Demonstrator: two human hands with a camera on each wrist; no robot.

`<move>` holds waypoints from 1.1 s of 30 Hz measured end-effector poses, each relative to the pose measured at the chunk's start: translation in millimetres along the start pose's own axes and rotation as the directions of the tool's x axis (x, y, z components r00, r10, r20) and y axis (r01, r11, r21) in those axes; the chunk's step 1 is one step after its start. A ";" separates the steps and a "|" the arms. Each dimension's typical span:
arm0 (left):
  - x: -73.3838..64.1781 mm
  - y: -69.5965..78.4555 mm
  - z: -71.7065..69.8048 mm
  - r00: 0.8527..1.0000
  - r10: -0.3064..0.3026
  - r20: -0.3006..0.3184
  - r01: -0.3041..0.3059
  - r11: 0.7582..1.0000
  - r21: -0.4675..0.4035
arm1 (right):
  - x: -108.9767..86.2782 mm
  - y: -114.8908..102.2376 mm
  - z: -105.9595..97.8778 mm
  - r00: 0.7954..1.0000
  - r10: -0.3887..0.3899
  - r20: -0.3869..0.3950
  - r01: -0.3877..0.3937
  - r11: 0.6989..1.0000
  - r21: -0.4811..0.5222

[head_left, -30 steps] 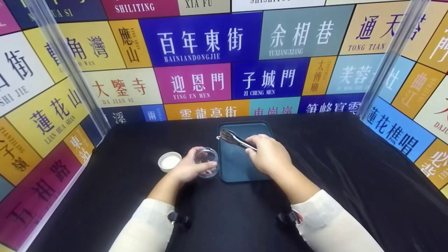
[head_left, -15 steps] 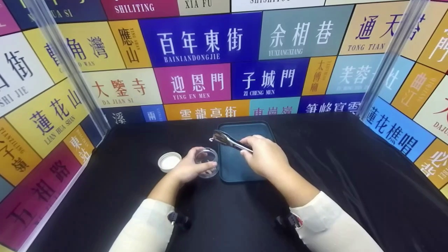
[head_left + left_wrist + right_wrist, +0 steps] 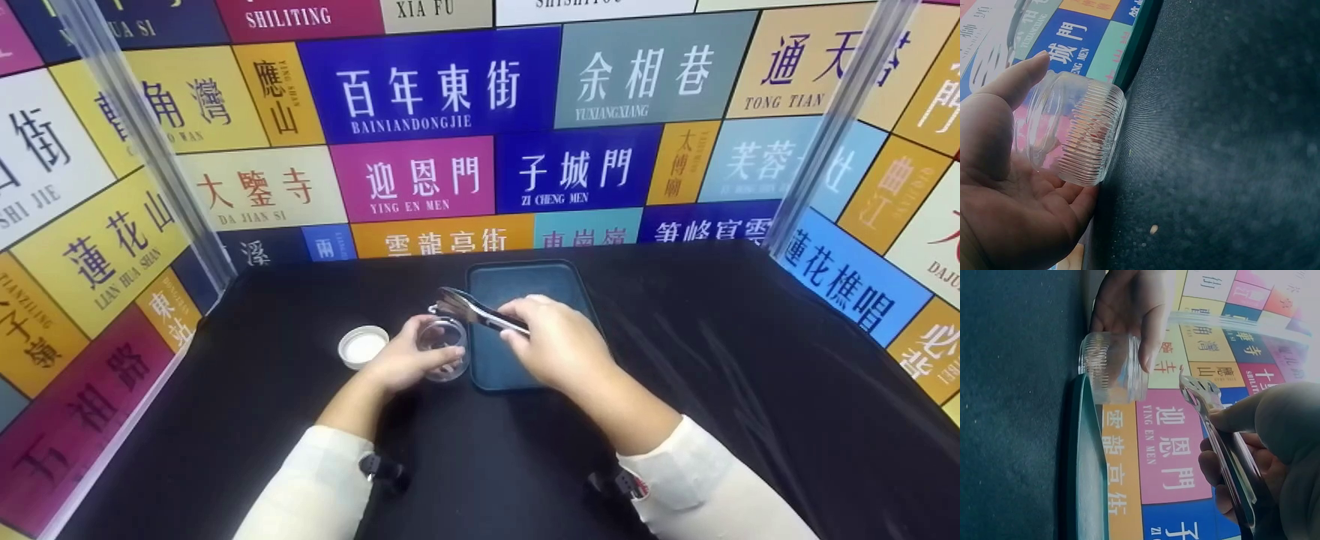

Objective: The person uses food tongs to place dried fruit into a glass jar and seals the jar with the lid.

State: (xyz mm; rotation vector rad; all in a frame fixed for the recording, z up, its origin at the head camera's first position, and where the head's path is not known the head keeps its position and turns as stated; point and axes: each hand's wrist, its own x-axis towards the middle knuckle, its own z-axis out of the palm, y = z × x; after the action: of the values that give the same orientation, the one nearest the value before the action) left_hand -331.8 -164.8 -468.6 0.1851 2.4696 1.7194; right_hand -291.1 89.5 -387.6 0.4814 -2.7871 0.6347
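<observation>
My left hand [image 3: 397,361] grips a clear ribbed jar [image 3: 1081,129] that stands open-topped on the black cloth. A few small pale pieces show through its wall. In my right hand [image 3: 562,337] are metal tongs [image 3: 484,313], pinched between thumb and fingers and slanting left. Their nearly closed tips hover just above the jar's mouth. At the very tip sits a small pale bit [image 3: 1181,371], too small to identify. Beneath the right hand lies a dark teal tray [image 3: 517,281], its left edge beside the jar. A white round lid [image 3: 364,346] lies left of the left hand.
Black cloth [image 3: 480,465] covers the table. One tiny pale crumb [image 3: 1154,229] is on it near the jar. Colourful sign panels [image 3: 427,82] form the walls behind, with clear upright posts [image 3: 825,127] at both corners.
The right hand has carried the tongs leftward and slightly toward me, from over the tray to over the jar. The left hand and jar have stayed in place.
</observation>
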 end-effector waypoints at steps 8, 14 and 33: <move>0.0 0.2 -1.4 1.000 -0.005 0.007 0.005 1.000 -0.005 | -4.3 -5.7 0.0 0.999 -0.041 0.007 0.041 0.999 -0.008; -1.0 0.2 -1.2 1.000 0.000 -0.002 0.000 1.000 -0.012 | -5.4 -7.7 0.1 0.998 -0.053 0.014 0.053 0.998 -0.017; -1.3 1.1 0.7 1.000 0.000 0.007 0.000 0.998 -0.058 | -5.0 -6.3 2.0 0.996 -0.004 0.090 0.007 0.999 -0.037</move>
State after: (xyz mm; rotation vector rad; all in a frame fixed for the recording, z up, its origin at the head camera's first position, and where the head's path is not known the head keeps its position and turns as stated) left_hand -330.3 -164.0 -467.8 0.1851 2.4114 1.7851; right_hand -284.5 84.5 -388.5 0.5220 -2.8755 0.5724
